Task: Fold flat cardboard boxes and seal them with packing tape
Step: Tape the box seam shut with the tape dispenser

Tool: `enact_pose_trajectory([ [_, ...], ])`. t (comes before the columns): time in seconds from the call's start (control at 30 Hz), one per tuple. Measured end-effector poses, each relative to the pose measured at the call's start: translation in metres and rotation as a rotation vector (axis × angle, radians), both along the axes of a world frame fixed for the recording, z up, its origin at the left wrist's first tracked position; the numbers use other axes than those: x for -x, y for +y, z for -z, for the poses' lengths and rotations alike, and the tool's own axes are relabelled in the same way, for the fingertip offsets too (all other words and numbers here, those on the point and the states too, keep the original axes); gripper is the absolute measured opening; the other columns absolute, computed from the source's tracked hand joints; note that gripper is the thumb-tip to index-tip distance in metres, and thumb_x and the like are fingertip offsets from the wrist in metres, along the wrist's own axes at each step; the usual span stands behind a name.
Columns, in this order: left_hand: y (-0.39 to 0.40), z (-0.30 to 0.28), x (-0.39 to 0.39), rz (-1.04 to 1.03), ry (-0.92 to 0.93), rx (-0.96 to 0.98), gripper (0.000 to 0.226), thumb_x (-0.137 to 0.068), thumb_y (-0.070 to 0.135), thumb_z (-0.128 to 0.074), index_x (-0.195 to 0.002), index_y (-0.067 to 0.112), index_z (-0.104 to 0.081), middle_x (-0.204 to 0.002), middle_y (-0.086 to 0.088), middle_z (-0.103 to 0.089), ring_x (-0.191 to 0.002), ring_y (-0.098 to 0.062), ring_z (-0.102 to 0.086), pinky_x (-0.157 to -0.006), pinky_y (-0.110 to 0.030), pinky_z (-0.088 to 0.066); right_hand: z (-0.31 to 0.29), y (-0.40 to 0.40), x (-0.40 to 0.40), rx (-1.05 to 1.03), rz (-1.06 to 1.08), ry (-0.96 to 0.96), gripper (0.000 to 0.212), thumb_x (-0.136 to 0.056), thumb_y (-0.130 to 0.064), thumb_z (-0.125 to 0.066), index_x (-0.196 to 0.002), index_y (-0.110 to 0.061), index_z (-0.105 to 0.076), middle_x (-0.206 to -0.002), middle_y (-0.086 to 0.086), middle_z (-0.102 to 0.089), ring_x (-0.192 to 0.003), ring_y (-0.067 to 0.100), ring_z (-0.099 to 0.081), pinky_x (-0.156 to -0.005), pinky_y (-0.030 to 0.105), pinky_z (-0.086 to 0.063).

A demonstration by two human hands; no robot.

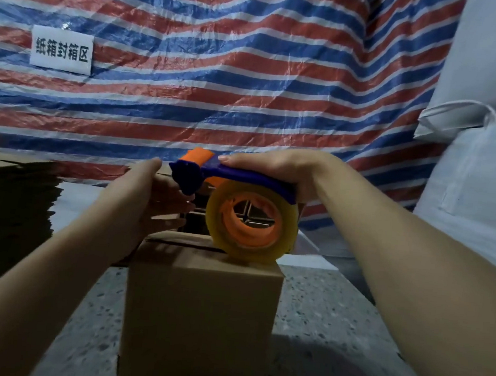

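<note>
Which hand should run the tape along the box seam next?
Likely the right hand: it grips the tape dispenser over the box. The left hand steadies the flaps.

Floor (pixel 333 330): grey speckled stone or terrazzo, running under you from the near edge to the striped tarp at the back.

On it you have:
- One cardboard box (pixel 200 312), brown, upright, standing directly in front of you at the centre.
- One stack of flat cardboard (pixel 7 211), brown sheets piled high, to your left, just beside the box.
- White sacks (pixel 480 193), bulky, piled at your right; whether the lowest one touches the floor you cannot tell.
</note>
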State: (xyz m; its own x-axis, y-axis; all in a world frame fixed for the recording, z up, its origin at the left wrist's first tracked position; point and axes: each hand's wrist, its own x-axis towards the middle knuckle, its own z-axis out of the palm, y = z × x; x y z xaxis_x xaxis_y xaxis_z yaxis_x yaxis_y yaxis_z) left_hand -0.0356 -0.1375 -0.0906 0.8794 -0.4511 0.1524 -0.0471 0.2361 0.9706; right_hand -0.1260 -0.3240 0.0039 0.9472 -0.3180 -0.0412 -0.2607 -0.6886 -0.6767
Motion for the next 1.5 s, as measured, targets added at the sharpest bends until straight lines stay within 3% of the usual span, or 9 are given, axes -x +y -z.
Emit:
enact_pose_trajectory([
  [0.1, -0.001, 0.0, -0.007, 0.085, 0.011, 0.012, 0.04, -0.099, 0.044, -0.046, -0.102, 0.007, -0.062, -0.092, -0.01, -0.076, -0.081, -0.019, -0.075, -0.058, -0.031, -0.055, 0.0, -0.001, -0.003, -0.019, -0.01, -0.001, 0.071, -0.07, -0.077, -0.067, -0.108, -0.018, -0.068, -0.091, 0.003, -0.079, -0.072, 0.014, -0.074, -0.062, 0.028, -0.059],
  [0.3, 0.002, -0.003, 0.005, 0.104, 0.052, 0.052, 0.039, -0.097, 0.045, -0.049, -0.101, 0.009, -0.065, -0.095, -0.01, -0.075, -0.094, -0.022, -0.073, -0.079, -0.043, -0.051, 0.0, -0.002, -0.004, -0.004, -0.029, 0.012, 0.092, -0.041, -0.077, -0.07, -0.109, -0.015, -0.071, -0.089, 0.003, -0.078, -0.068, 0.013, -0.072, -0.06, 0.028, -0.057],
  [0.5, -0.002, -0.001, 0.003, 0.1, 0.029, 0.05, 0.027, -0.096, 0.036, -0.054, -0.093, 0.012, -0.067, -0.101, -0.006, -0.076, -0.097, -0.018, -0.072, -0.087, -0.046, -0.048, -0.003, 0.0, -0.005, -0.016, -0.052, 0.019, 0.079, -0.054, -0.073, -0.069, -0.108, -0.015, -0.071, -0.086, 0.002, -0.078, -0.063, 0.012, -0.071, -0.054, 0.025, -0.055],
  [0.73, -0.014, 0.003, 0.002, -0.052, 0.079, 0.081, 0.013, -0.095, 0.011, -0.052, -0.087, 0.011, -0.063, -0.059, 0.003, -0.07, -0.062, -0.008, -0.07, -0.081, -0.043, -0.051, -0.011, -0.001, -0.008, -0.034, -0.05, 0.076, 0.075, -0.057, -0.07, -0.072, -0.107, -0.014, -0.07, -0.083, 0.003, -0.076, -0.063, 0.012, -0.07, -0.054, 0.025, -0.055],
  [0.93, -0.015, 0.006, -0.005, -0.146, 0.183, 0.221, 0.019, -0.096, 0.011, -0.046, -0.078, 0.013, -0.053, -0.041, 0.007, -0.053, -0.055, -0.009, -0.06, -0.073, -0.044, -0.055, -0.029, -0.012, -0.001, 0.05, -0.025, 0.188, 0.079, -0.051, -0.065, -0.081, -0.11, -0.014, -0.071, -0.09, 0.007, -0.077, -0.069, 0.017, -0.073, -0.057, 0.03, -0.057],
  [1.07, -0.016, 0.008, -0.008, -0.216, 0.272, 0.266, 0.017, -0.095, 0.014, -0.045, -0.08, 0.013, -0.053, -0.041, 0.006, -0.05, -0.049, -0.008, -0.055, -0.065, -0.041, -0.057, -0.036, -0.026, 0.01, 0.007, 0.014, 0.193, 0.071, -0.045, -0.062, -0.084, -0.095, -0.013, -0.077, -0.08, 0.008, -0.074, -0.06, 0.017, -0.07, -0.052, 0.03, -0.056],
  [1.23, -0.006, 0.007, -0.005, -0.195, 0.39, 0.401, 0.019, -0.094, 0.008, -0.043, -0.075, 0.008, -0.048, -0.05, 0.001, -0.042, -0.046, -0.01, -0.043, -0.068, -0.046, -0.06, -0.023, -0.018, -0.006, 0.054, -0.02, 0.25, 0.085, -0.05, -0.065, -0.082, -0.116, -0.014, -0.066, -0.092, 0.009, -0.077, -0.071, 0.018, -0.073, -0.057, 0.029, -0.058],
  [1.4, 0.037, 0.027, -0.01, -0.234, -0.085, -0.044, 0.028, -0.087, 0.039, -0.07, -0.078, 0.014, -0.062, -0.056, 0.005, -0.056, -0.044, -0.007, -0.046, -0.042, -0.021, -0.043, -0.024, -0.005, -0.011, 0.142, -0.022, 0.286, 0.087, -0.048, -0.066, -0.081, -0.114, -0.013, -0.065, -0.092, 0.008, -0.078, -0.072, 0.018, -0.075, -0.057, 0.029, -0.058],
  [1.5, 0.052, 0.039, -0.012, -0.212, -0.061, -0.169, 0.029, -0.086, 0.039, -0.071, -0.073, 0.015, -0.062, -0.049, 0.006, -0.054, -0.044, -0.008, -0.044, -0.045, -0.024, -0.037, -0.026, 0.012, -0.016, 0.224, -0.032, 0.31, 0.087, -0.046, -0.067, -0.081, -0.112, -0.013, -0.065, -0.089, 0.008, -0.079, -0.071, 0.019, -0.076, -0.057, 0.028, -0.058],
])
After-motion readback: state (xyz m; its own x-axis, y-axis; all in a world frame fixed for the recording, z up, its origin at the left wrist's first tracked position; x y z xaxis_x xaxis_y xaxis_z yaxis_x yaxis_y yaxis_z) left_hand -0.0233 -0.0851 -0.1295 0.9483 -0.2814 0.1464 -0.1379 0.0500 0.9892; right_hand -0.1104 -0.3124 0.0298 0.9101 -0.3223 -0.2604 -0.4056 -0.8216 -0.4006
